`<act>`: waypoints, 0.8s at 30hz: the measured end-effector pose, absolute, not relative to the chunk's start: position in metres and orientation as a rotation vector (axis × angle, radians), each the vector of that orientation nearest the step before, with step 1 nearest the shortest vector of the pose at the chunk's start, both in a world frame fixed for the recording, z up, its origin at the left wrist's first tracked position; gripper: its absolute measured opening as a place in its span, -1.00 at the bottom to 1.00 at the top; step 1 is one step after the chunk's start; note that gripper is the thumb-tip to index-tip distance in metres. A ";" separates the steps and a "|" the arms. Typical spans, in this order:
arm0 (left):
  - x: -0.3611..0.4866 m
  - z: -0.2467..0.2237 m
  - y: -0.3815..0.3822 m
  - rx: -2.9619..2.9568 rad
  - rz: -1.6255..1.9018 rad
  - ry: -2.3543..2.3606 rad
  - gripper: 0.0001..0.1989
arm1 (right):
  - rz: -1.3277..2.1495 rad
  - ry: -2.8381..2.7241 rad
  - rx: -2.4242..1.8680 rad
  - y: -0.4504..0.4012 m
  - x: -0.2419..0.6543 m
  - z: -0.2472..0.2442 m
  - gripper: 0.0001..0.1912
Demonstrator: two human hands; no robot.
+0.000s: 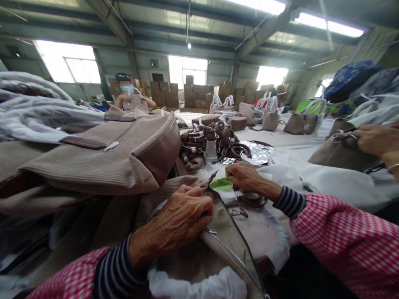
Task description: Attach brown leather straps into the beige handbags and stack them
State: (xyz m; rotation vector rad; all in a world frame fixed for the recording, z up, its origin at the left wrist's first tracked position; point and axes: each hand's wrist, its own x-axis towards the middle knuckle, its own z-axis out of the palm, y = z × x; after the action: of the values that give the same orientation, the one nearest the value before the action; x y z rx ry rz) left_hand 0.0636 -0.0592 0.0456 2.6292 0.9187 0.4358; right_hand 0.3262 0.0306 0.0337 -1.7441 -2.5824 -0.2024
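An unzipped beige bag [187,257] lies at the front centre, its metal zipper running down the right edge and white wrapping at the bottom. My left hand [174,224] is closed on the upper edge of this bag, near the zipper pull. Farther right, my right hand [246,176] is closed beside a green piece [222,184], above a coiled brown strap [254,200]; what its fingers hold is hidden. A larger ribbed beige bag [124,153] with a brown leather patch lies to the left.
A heap of brown straps [218,141] lies mid-table behind my hands. Finished bags [304,123] with wrapped handles stand farther back. At the right edge, another person's hands [374,140] hold a bag. A masked person [127,91] sits across the table.
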 end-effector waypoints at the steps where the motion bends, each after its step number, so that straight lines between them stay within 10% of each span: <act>1: 0.063 0.045 -0.059 2.629 0.442 0.914 -0.85 | -0.177 -2.556 -1.751 0.032 0.329 0.034 -0.88; 24: 0.060 0.040 -0.058 2.647 0.571 0.812 -0.77 | 0.972 -1.962 -1.226 0.014 0.338 0.060 -0.77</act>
State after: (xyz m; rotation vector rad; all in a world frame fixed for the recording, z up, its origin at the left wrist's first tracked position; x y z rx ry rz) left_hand 0.0599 -0.0585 0.0401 2.6468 0.8120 0.5707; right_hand 0.3376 0.0135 0.0597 -1.2265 -1.9617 0.9716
